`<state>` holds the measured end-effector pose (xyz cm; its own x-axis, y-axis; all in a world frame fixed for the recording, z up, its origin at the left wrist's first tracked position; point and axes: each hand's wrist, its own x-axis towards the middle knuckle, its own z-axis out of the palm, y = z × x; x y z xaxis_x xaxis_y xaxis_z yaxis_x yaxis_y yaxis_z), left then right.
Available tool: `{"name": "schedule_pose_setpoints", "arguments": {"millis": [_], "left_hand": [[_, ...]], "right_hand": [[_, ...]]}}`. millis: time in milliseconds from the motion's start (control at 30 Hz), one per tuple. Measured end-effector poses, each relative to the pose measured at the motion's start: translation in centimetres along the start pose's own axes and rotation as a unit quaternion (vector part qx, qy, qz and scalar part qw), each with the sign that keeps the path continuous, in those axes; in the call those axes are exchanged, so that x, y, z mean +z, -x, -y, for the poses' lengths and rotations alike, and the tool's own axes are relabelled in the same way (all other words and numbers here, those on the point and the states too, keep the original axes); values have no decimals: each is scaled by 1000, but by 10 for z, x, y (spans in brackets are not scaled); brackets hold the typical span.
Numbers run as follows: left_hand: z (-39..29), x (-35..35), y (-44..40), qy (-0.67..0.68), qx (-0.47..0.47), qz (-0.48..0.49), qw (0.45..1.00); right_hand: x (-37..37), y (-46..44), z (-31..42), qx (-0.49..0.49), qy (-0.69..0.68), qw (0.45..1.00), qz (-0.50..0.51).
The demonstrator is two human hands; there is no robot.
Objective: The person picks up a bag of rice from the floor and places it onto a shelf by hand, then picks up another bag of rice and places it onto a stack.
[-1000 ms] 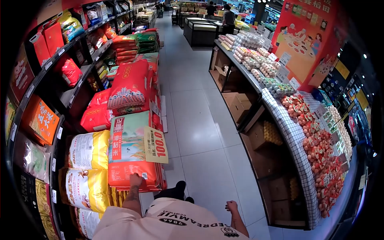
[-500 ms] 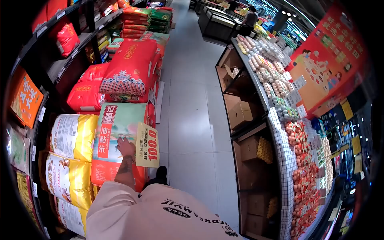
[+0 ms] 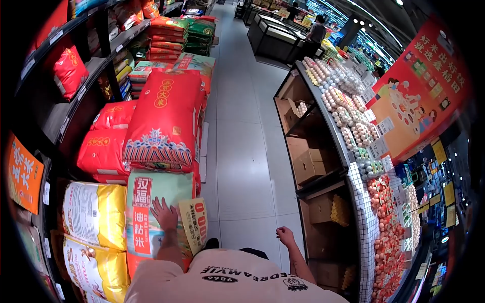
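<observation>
My left hand (image 3: 164,214) lies with fingers spread on the upper part of a green and red rice bag (image 3: 140,230), just left of a yellow price sign (image 3: 193,222). Beyond that bag, a large red rice bag (image 3: 164,113) rests on a stack. Yellow and white bags (image 3: 96,209) are piled to the left of my left hand. My right hand (image 3: 285,236) hangs over the grey floor by my side, its fingers curled; whether anything is inside them is too small to tell.
Dark shelves (image 3: 96,65) with bagged goods run along the left. On the right, a long display stand (image 3: 331,126) holds egg packs (image 3: 353,116), with cardboard boxes (image 3: 309,164) below. A tiled aisle (image 3: 242,151) runs between. A person (image 3: 317,33) stands far ahead by dark counters.
My left hand has moved forward along the green and red bag, and its fingers are now spread. My right hand, out of view half a second ago, shows again. The view has shifted.
</observation>
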<state>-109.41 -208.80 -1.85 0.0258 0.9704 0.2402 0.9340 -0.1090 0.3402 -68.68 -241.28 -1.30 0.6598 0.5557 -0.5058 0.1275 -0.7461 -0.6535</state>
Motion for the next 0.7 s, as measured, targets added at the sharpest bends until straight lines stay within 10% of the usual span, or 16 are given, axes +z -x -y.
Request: {"name": "schedule_pose_setpoints", "arguments": {"millis": [300, 700], "left_hand": [[-14, 0, -11, -35, 0, 9, 999], [-57, 34, -52, -62, -139, 38, 988]], "right_hand": [[18, -109, -13, 103, 201, 960, 167], [-42, -346, 60, 51, 108, 983, 138]]}}
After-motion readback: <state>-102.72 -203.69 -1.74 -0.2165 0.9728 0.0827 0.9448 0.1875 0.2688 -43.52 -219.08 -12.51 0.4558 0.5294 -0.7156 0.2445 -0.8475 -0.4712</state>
